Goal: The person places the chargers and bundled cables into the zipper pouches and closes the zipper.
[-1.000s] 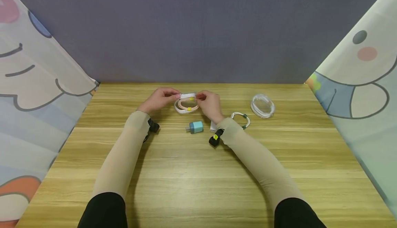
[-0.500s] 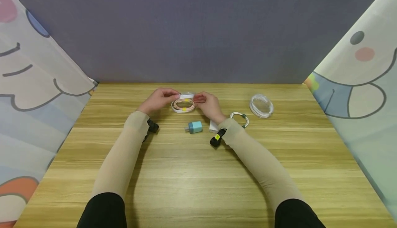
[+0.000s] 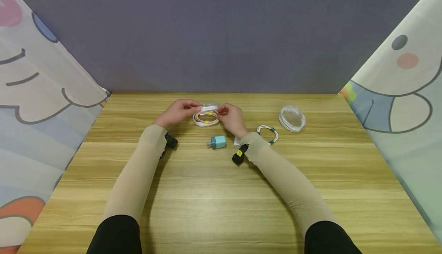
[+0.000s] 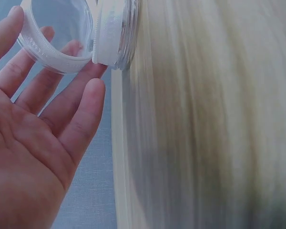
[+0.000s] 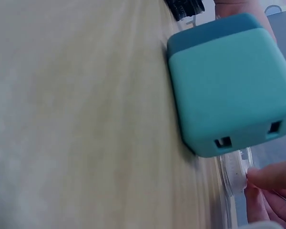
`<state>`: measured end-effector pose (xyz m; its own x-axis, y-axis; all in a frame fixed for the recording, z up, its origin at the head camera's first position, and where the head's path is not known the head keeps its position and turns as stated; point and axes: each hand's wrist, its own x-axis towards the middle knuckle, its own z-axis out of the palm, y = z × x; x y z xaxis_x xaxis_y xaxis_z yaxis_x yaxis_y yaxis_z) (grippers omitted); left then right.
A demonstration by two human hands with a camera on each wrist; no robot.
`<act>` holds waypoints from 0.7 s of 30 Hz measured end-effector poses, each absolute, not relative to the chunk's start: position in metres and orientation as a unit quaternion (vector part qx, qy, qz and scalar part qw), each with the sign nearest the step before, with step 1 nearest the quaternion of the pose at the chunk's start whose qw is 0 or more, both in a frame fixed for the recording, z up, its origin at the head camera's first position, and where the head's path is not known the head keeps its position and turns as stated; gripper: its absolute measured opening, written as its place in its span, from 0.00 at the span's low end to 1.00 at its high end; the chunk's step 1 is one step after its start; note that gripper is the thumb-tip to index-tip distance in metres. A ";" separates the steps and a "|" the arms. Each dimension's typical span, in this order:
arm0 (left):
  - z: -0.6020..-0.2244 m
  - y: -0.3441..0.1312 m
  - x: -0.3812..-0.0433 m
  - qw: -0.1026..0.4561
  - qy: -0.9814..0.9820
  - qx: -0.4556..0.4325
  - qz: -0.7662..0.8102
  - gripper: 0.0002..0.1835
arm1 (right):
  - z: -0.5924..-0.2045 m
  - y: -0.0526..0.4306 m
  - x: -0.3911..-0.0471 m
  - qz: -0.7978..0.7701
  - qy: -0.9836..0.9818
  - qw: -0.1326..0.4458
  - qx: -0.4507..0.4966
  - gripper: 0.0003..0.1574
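Note:
A round clear zip case with a white zipper band stands unzipped near the table's back edge, its see-through lid raised. Inside lies a coiled pink cable with yellow ties. My left hand holds the lid at its left side; in the left wrist view the thumb is on one face of the band and fingers are behind it. On the right, my right hand pinches the case's edge between thumb and index finger, as the right wrist view also shows. A blue-green two-port plug charger lies just in front of the case.
To the right of my right wrist lies a coiled white cable with dark green ties. A second clear round case with white edging sits farther right. A white flat thing is mostly hidden under my right wrist. A grey panel rises behind the table.
Half a second ago my right fingers were straighter along the case's right side; now they pinch its edge. My left hand keeps its hold on the lid.

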<state>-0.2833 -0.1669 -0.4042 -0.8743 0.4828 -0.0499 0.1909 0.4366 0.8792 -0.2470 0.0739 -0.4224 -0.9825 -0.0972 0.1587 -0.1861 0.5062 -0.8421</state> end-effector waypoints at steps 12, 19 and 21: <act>-0.405 -0.170 -0.281 0.148 0.826 0.214 0.500 0.21 | -0.417 0.093 -0.237 0.529 -0.841 -0.004 0.111 0.13; -0.410 -0.173 -0.281 0.152 0.824 0.192 0.511 0.23 | -0.404 0.106 -0.218 0.562 -0.808 -0.052 0.172 0.18; -0.412 -0.173 -0.281 0.152 0.821 0.188 0.518 0.23 | -0.402 0.110 -0.214 0.560 -0.804 -0.065 0.189 0.18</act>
<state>-0.2814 -0.1729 -0.4115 -0.8835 0.4653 -0.0545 0.1513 0.3935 0.9068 -0.2140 0.1099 -0.4017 -0.9205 -0.3760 0.1067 -0.2306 0.3020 -0.9250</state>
